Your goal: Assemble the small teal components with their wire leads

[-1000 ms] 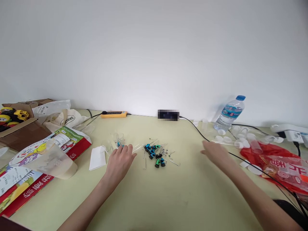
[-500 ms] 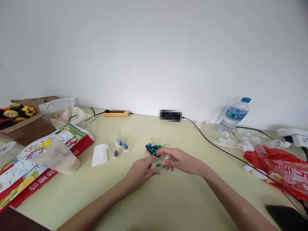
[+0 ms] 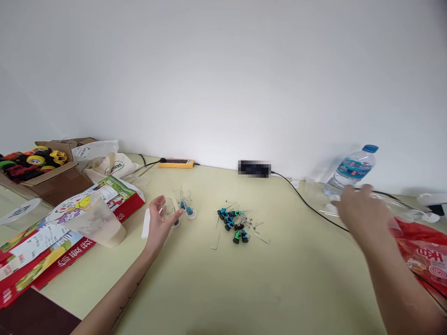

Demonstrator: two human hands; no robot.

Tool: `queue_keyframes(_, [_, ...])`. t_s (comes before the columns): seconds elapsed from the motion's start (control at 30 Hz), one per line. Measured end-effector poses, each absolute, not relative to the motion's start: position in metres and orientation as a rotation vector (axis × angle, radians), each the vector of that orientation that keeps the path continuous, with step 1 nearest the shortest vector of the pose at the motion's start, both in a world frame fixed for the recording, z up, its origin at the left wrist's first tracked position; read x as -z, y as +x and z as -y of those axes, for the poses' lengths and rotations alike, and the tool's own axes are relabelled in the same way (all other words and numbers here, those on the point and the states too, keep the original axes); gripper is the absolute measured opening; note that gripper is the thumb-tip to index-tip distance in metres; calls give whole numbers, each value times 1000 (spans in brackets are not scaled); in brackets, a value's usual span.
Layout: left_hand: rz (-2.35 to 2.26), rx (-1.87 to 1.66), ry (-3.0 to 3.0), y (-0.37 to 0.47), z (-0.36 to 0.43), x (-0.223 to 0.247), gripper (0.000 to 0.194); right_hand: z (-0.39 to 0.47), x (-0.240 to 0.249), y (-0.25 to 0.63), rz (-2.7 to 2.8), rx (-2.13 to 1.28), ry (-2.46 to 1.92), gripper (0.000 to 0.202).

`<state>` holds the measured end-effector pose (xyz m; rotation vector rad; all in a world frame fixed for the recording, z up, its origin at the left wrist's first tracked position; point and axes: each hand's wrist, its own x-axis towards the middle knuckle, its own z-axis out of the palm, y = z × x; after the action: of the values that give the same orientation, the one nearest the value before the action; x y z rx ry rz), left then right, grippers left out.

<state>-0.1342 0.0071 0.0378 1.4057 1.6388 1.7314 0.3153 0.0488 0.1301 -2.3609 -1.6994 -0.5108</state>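
Observation:
My left hand (image 3: 161, 225) is closed round a clear tube (image 3: 170, 207), beside a folded white paper (image 3: 145, 224). Just right of it stand clear tubes with white bases and small blue items (image 3: 189, 210) inside. My right hand (image 3: 363, 214), blurred by motion, has its fingers apart over the clear and white plastic parts near the water bottle (image 3: 352, 168); nothing shows in it. Between the hands lies a pile of small blue, green and black parts (image 3: 228, 221) with thin metal wires, some bent.
At the left are a box of toys (image 3: 52, 184), a red package (image 3: 129, 200) and a milky plastic cup (image 3: 108, 228). An orange power strip (image 3: 176, 163) and a pixelated dark device (image 3: 254, 169) lie by the wall. A black cable and red bag (image 3: 424, 246) are right.
My hands have moved apart, left hand to the tubes and right hand to the plastic parts. The small-parts pile is uncovered. The view has shifted slightly.

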Motion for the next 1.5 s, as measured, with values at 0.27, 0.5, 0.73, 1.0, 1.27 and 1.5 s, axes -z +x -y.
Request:
queue_keyframes(0.27, [-1622, -1591, 1282, -133, -16, -26, 56, -31, -123, 104, 2522, -49, -1083, 23])
queue_keyframes(0.5, [-1897, -2030, 1990, -130, 12, -35, 55, -70, -105, 14, 2529, -9, -877, 8])
queue_keyframes(0.73, [-1725, -1578, 2464, -101, 15, -40, 51, -38, -115, 61, 2250, -589, -819, 21])
queue_keyframes(1.0, [-1356, -677, 2098, -62, 22, -73, 38, -27, -95, 130, 1990, -1298, -907, 28])
queue_keyframes(1.27, [-1663, -503, 2554, -72, 8, -83, 25, -66, -61, 183, 1582, -1493, -1057, 42])
queue_keyframes(1.5, [-1584, -721, 3114, -62, 0, -98, 33, -65, -55, 189, 1847, -857, -1497, 42])
